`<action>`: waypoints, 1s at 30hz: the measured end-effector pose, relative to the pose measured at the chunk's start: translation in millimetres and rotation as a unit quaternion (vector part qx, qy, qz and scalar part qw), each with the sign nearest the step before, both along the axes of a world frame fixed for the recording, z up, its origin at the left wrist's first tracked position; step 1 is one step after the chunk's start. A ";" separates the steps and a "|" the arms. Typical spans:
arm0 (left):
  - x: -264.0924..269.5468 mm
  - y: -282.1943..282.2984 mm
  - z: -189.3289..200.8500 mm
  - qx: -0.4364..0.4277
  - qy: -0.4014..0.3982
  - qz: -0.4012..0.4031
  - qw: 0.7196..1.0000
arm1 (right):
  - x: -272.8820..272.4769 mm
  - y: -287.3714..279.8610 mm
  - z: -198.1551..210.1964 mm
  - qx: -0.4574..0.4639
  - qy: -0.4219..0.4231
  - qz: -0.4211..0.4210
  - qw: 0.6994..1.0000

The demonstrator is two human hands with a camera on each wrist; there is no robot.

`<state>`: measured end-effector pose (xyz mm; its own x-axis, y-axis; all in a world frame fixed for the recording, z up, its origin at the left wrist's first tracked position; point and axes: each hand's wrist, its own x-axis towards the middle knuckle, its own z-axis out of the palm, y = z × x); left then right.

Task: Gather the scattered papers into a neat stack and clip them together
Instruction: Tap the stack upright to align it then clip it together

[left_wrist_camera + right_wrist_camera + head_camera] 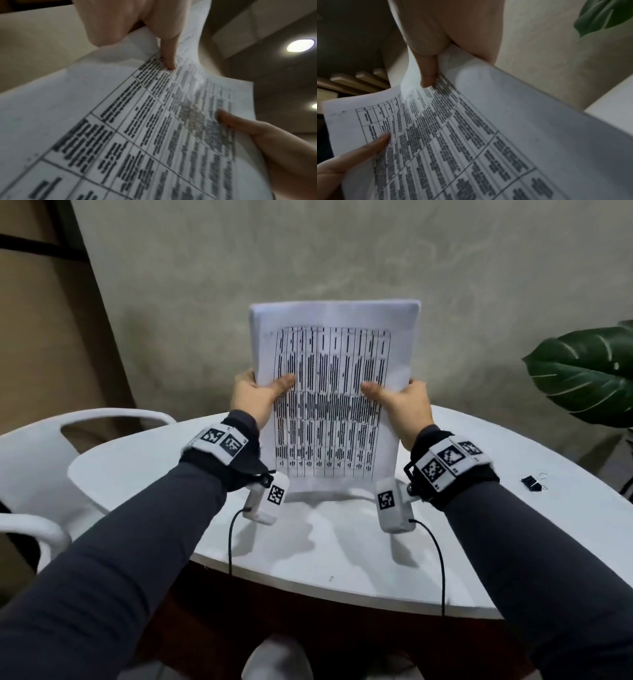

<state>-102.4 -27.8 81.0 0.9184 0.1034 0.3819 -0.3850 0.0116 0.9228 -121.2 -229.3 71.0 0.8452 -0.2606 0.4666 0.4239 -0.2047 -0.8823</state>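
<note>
A stack of white papers [334,364] printed with a dense table stands upright over the white table [342,559], its lower edge at or just above the tabletop. My left hand [255,393] grips its left side, thumb on the front sheet. My right hand [402,398] grips the right side the same way. In the left wrist view the papers [120,135] fill the frame, with the left hand [137,27] at the top. In the right wrist view the papers [488,135] run under the right hand [436,40]. A black binder clip [531,482] lies on the table at the right.
A white chair [37,453] stands at the table's left side. A green leafy plant [582,368] hangs over the right edge. A grey wall rises behind the table.
</note>
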 end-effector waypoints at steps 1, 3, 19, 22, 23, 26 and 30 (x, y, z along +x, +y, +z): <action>-1.4 -2.1 7.1 -0.005 -0.012 0.002 1.000 | 0.4 0.1 8.7 0.001 -0.014 -0.004 1.000; -1.6 -4.4 15.4 -0.023 -0.034 -0.002 0.999 | 2.6 -2.0 17.9 0.010 -0.030 0.000 0.999; 9.8 4.5 -30.1 -0.049 0.055 -0.089 0.993 | -0.4 -18.3 -35.2 -0.001 0.108 0.114 0.988; 10.5 -3.3 -32.0 -0.050 0.033 -0.074 0.995 | 0.7 -53.9 -38.4 -0.013 0.090 0.004 0.996; 11.3 -6.3 -34.1 -0.047 0.028 -0.072 0.996 | 3.5 -75.9 -43.0 -0.033 0.087 -0.100 0.991; 13.2 -16.2 -40.6 -0.038 0.019 -0.067 0.997 | -0.5 -147.9 -63.6 -0.086 0.224 -0.403 0.883; 17.2 -32.9 -42.9 -0.040 0.013 -0.073 0.996 | -16.2 -200.1 -89.5 -0.129 0.402 -0.498 0.758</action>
